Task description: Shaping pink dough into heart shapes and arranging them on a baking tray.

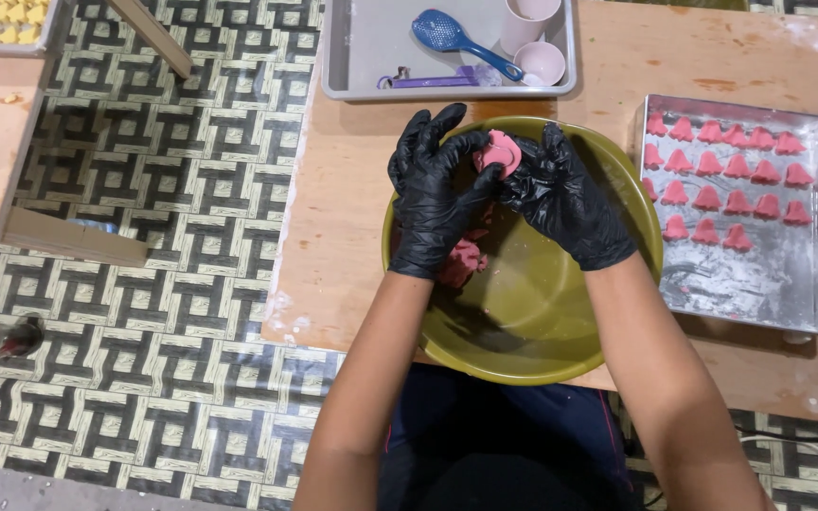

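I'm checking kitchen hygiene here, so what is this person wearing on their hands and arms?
Both the left hand and the right hand wear glossy black disposable gloves that fit tightly and end at the wrists. Above the gloves the forearms are bare: no sleeves, watch or bracelets show. The gloves look slightly creased and shiny, with no markings visible.

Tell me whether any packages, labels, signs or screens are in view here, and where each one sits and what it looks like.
None in view: no package, label, sign or screen shows on the wooden table, the grey tray or the metal tray.
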